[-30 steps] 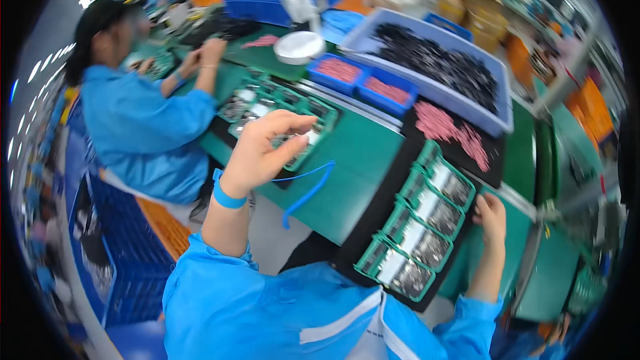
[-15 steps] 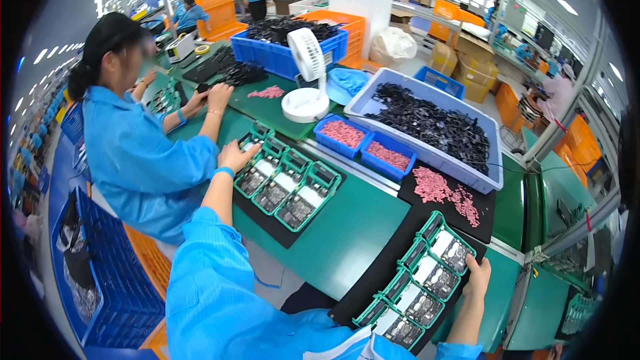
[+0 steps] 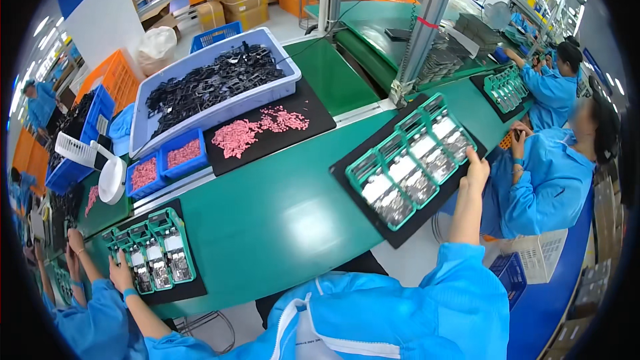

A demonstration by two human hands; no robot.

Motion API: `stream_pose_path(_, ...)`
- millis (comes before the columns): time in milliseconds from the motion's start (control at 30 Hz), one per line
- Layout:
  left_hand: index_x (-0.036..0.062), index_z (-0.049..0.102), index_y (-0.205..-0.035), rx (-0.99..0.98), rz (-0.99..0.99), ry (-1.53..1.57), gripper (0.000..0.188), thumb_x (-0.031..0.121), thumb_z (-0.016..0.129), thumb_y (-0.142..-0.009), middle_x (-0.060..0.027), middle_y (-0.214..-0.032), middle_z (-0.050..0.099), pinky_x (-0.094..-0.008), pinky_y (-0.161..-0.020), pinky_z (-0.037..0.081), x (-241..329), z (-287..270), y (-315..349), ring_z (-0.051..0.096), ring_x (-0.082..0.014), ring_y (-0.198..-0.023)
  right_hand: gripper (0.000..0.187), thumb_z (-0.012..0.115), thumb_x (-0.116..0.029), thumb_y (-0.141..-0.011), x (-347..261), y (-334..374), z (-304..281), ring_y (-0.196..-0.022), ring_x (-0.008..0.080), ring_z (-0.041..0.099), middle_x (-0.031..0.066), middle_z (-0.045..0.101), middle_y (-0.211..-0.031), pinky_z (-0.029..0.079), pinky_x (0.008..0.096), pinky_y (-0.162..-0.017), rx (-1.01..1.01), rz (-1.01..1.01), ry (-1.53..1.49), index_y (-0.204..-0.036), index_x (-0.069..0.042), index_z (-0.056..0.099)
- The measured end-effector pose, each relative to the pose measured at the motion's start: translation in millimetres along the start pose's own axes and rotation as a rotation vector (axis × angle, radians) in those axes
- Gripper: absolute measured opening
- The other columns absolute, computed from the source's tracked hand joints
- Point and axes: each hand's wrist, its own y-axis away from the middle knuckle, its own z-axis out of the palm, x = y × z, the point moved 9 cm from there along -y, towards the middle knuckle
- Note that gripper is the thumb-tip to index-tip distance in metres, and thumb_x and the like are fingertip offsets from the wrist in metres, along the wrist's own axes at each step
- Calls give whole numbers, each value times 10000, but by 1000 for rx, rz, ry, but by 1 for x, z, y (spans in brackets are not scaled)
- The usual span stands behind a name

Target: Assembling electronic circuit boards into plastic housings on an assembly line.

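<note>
My right hand (image 3: pixel 475 175) grips the right end of a green tray (image 3: pixel 437 187) in several sections, which carries dark circuit boards with bright, reflective parts. That tray lies slanted on a black mat (image 3: pixel 396 235), whose corner reaches past the table's front edge. Far to the left, my left hand (image 3: pixel 121 273) holds the left end of a similar green tray (image 3: pixel 189 253) with boards in it, on another black mat (image 3: pixel 195 288). My left fingers partly cover that tray's end.
Small pink pieces (image 3: pixel 237 139) lie on a black mat behind the green table (image 3: pixel 267 227). Two blue bins (image 3: pixel 175 172), a large tub (image 3: pixel 293 80) of black parts and a white fan (image 3: pixel 112 180) stand left. Co-workers sit on both sides; a metal post (image 3: pixel 427 33) rises behind the right tray.
The view has swung to the right. My right hand and its tray, with the mat, have moved right along the table, away from the pink pieces. My left hand stays at the left tray.
</note>
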Motion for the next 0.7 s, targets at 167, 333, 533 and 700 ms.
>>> stream_pose_path(167,53,540,-1309,8,31,23,747,614,576,-816,-212,-1251,579,-438,-917,459,42,-7,69,611,-373,-1040,293,753,-48,-745,5,-68,-34,-807,176,633,102,687,-960,489,310,-718,132,-90,251,-999,58,651)
stream_pose_path(333,8,597,-1223,-58,14,390,576,485,537,-907,-249,-1147,622,-395,-915,461,63,-24,142,602,-370,-1071,314,747,-112,-778,26,-84,-81,-773,194,604,121,685,-935,485,341,-727,103,-118,353,-1016,73,658)
stream_pose_path(533,-59,552,-1219,-181,-138,917,437,107,662,-830,-52,-870,651,-271,-705,490,7,-36,253,616,-124,-782,456,694,-147,-838,-85,23,-30,-1000,284,576,182,604,-1151,443,360,-906,77,-870,816,-1206,76,540)
stream_pose_path(700,-29,559,-1200,-935,-448,1584,400,-51,592,-802,-124,-1153,636,-433,-942,499,86,-36,368,626,-269,-1050,376,570,-31,-914,-75,177,86,-1145,166,528,110,561,-1255,410,299,-982,-748,-365,145,-1283,8,506)
